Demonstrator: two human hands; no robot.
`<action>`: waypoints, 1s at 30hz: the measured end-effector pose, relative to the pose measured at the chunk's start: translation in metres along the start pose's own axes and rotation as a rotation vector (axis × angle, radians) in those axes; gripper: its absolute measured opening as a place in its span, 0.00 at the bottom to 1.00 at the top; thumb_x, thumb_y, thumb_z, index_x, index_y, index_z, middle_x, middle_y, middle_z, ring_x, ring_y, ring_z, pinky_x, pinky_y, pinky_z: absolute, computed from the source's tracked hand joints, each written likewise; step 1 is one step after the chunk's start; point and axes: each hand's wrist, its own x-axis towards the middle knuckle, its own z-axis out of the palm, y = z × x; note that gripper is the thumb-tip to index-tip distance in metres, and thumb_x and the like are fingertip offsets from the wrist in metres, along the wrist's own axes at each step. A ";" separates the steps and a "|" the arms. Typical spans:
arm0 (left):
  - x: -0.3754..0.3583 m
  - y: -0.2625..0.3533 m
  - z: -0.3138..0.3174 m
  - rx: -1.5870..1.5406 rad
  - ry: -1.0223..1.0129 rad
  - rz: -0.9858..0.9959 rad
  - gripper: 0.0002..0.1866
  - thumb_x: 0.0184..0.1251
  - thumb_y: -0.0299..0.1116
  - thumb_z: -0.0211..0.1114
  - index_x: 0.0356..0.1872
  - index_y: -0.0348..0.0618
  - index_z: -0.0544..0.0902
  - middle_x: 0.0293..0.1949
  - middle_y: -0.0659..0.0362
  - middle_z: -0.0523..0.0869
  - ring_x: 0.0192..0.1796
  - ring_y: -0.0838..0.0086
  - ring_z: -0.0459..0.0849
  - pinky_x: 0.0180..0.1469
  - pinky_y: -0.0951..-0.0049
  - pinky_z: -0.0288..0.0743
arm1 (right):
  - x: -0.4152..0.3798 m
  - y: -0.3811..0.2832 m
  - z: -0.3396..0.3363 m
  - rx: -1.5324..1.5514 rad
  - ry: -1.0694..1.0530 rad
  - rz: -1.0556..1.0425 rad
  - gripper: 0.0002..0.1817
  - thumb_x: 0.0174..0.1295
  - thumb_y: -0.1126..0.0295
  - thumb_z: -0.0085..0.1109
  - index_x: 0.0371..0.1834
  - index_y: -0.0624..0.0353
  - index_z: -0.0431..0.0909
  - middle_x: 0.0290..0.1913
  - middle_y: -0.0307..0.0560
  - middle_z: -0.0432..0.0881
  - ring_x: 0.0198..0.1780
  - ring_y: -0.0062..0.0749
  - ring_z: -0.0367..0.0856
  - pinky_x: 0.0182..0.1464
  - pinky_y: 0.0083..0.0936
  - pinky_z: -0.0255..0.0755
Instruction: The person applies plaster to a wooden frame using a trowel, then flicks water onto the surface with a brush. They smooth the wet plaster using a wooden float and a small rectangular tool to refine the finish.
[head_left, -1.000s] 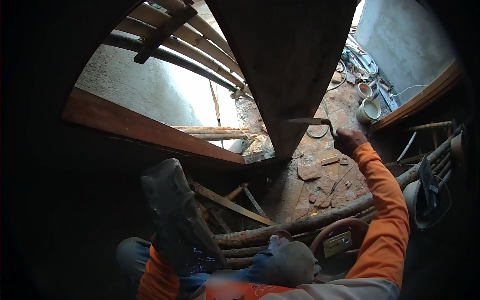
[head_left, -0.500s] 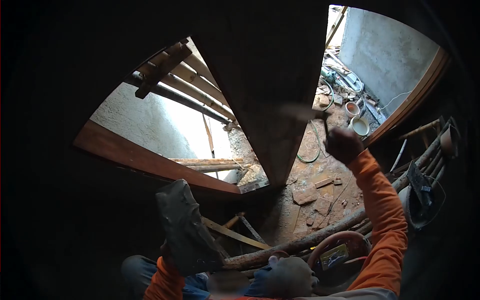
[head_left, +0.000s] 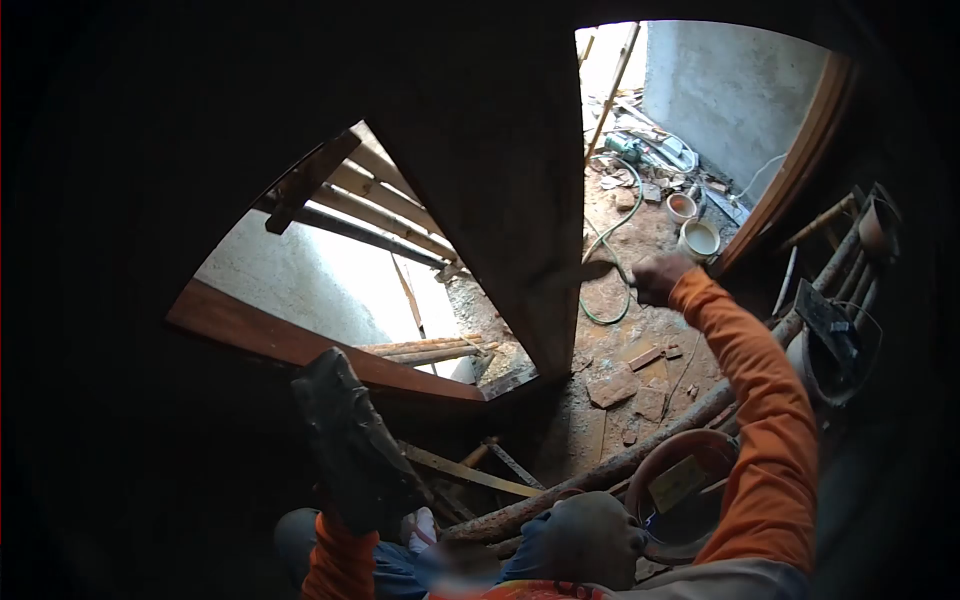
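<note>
Right hand (head_left: 655, 279), fist clamped on trowel (head_left: 585, 271), is working the dark upright panel's (head_left: 520, 200) edge. Left hand (head_left: 350, 450), at 7 o'clock, gloved, grip unclear. Next: steady blade contact.

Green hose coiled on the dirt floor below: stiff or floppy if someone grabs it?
Probably floppy: the green hose lies in loose curves across the dirt floor. Likely light, since it looks thin. It may snag on the rubble scattered nearby.
</note>
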 end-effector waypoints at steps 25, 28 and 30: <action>0.049 0.014 -0.002 1.908 0.215 0.697 0.23 0.74 0.35 0.43 0.65 0.35 0.62 0.62 0.50 0.68 0.61 0.65 0.71 0.63 0.67 0.64 | -0.413 0.103 0.071 2.065 0.860 1.490 0.16 0.59 0.60 0.49 0.36 0.65 0.69 0.27 0.45 0.76 0.21 0.25 0.76 0.21 0.20 0.76; 0.055 0.016 -0.011 1.895 0.198 0.692 0.23 0.74 0.36 0.44 0.65 0.36 0.62 0.62 0.50 0.68 0.62 0.65 0.70 0.63 0.67 0.64 | -0.410 0.090 0.069 1.924 0.912 1.365 0.14 0.59 0.61 0.49 0.36 0.62 0.70 0.28 0.43 0.76 0.24 0.22 0.77 0.22 0.18 0.77; 0.058 0.021 -0.019 1.880 0.186 0.682 0.24 0.73 0.37 0.44 0.66 0.36 0.61 0.63 0.49 0.67 0.62 0.65 0.69 0.63 0.67 0.63 | -0.408 0.110 0.071 2.016 0.885 1.366 0.16 0.59 0.60 0.49 0.36 0.64 0.70 0.28 0.44 0.76 0.23 0.22 0.77 0.22 0.19 0.77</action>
